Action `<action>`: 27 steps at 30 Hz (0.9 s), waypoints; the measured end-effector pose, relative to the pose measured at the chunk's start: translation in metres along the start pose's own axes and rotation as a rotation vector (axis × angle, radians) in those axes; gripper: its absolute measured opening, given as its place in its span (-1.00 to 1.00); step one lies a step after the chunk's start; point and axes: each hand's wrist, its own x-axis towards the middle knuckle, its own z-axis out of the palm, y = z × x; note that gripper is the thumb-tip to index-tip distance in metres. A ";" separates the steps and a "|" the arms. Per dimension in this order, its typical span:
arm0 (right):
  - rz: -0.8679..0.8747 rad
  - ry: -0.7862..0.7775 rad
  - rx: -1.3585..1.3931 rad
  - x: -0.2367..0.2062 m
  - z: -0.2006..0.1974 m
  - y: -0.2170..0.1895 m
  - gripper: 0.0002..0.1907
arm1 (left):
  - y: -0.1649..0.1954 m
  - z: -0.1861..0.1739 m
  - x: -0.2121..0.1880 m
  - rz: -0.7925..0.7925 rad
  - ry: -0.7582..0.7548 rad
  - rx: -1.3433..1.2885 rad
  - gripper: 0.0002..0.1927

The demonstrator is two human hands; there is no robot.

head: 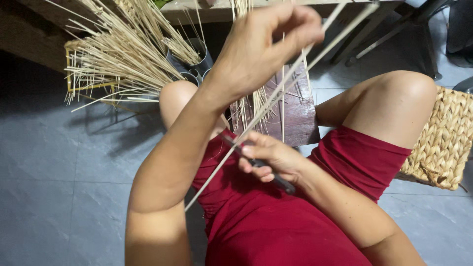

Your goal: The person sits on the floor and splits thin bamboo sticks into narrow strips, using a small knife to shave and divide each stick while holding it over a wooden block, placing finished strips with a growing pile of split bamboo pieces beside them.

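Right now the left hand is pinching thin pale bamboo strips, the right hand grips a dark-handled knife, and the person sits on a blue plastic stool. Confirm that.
One thing is wrong: the seat is a woven straw-coloured wicker stool, not blue plastic, as the head view shows. The left hand does pinch the thin pale bamboo strips, and the right hand grips the dark-handled knife.

The left hand (266, 47) is raised ahead of the right hand (271, 160), which rests low over the lap. A thin strip (276, 96) runs slantwise between them, passing through both. A knife (256, 162) lies across the right hand's fingers. Left of the left hand stands a bundle of sticks (123, 54), with metal cans (197, 61) beside it (partly hidden). Beyond the right hand lies a wooden board (295, 108); far to its right, a woven seat (443, 140).
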 end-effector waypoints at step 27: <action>-0.028 0.026 0.024 -0.002 -0.020 -0.008 -0.82 | -0.063 0.022 0.021 -0.048 -0.003 -0.200 -0.84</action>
